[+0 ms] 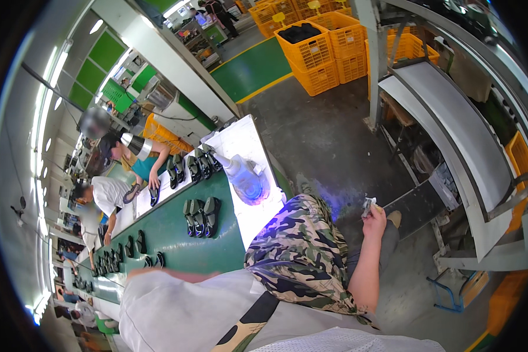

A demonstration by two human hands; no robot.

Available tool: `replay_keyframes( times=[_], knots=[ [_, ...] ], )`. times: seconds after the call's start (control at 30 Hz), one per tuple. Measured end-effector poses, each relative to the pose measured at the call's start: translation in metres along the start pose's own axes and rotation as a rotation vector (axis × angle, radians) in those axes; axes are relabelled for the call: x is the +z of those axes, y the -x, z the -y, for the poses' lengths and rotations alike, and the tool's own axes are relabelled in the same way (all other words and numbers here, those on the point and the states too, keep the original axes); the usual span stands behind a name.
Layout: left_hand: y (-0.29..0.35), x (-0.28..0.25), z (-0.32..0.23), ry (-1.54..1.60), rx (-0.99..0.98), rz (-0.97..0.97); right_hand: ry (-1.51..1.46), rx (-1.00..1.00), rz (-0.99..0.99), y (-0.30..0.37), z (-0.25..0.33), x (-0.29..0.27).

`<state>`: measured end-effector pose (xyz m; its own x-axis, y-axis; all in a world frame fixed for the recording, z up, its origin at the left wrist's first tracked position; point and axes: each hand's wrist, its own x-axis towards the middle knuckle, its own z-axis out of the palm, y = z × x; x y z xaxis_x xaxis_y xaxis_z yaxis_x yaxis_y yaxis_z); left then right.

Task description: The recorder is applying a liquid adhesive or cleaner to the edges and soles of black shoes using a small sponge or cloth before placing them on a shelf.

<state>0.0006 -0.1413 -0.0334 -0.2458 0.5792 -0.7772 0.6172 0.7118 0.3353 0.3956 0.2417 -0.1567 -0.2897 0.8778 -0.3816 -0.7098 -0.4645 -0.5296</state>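
Out to the right, above the floor, my right hand [374, 224] is closed on a small crumpled grey-white piece [368, 206]; whether it is cloth or paper I cannot make out. My left arm [179, 275] shows as a blurred strip of skin beside my shirt, over the green table, and its fingers cannot be made out. A translucent bluish bottle with a spout [246, 180] stands on the white table end [253, 226] in front of me. Three dark sandals [202, 218] are grouped on the green table surface [170, 243] left of the bottle. A camouflage apron [302, 252] covers my lap.
More sandals [193, 166] line the white strip along the table's far side. A co-worker [141, 161] handles shoes there, with another person [108, 196] further left. Yellow crates [317, 76] are stacked beyond the dark floor. A metal rack with pale curved panels [457, 129] rises at right.
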Motion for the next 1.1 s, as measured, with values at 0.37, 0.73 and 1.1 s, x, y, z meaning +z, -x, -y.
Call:
replay_keyframes(
  times=[0.37,0.73,1.1],
  knots=[
    [-0.013,0.035,0.062,0.287,-0.003,-0.043,0.066,0.082,-0.018,0.005,0.001,0.002],
    [-0.028,0.008,0.06,0.447,0.032,-0.109,0.095,0.121,0.161,0.024,0.024,-0.005],
    [-0.015,-0.017,0.051,0.551,0.0,-0.173,0.129,0.137,0.254,0.016,0.02,-0.002]
  ],
)
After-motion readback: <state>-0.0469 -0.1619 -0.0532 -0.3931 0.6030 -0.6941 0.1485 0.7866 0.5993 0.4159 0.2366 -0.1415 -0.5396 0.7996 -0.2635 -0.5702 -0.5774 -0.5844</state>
